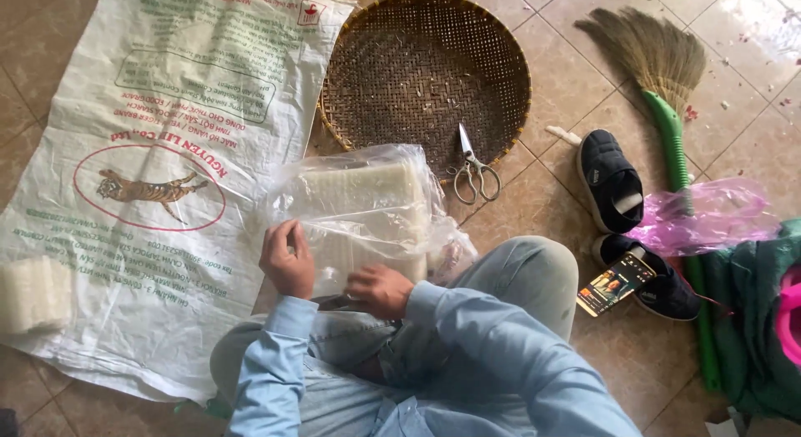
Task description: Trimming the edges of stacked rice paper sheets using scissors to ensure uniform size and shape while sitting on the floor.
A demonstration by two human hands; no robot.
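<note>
Left hand (286,259) gripping bag (363,212) at its left side, fingers curled tight on plastic. Right hand (380,289) pinching bag's lower edge, fingers closed. Bag lying on floor (551,86) before knees, beside sack's (158,178) right edge, holding white sheets. Scissors (474,170) resting on basket's (425,70) near rim.

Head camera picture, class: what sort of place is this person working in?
Probably a home floor or yard used for food work: tiled floor, a woven basket tray, a grass broom and slippers lying about.
</note>
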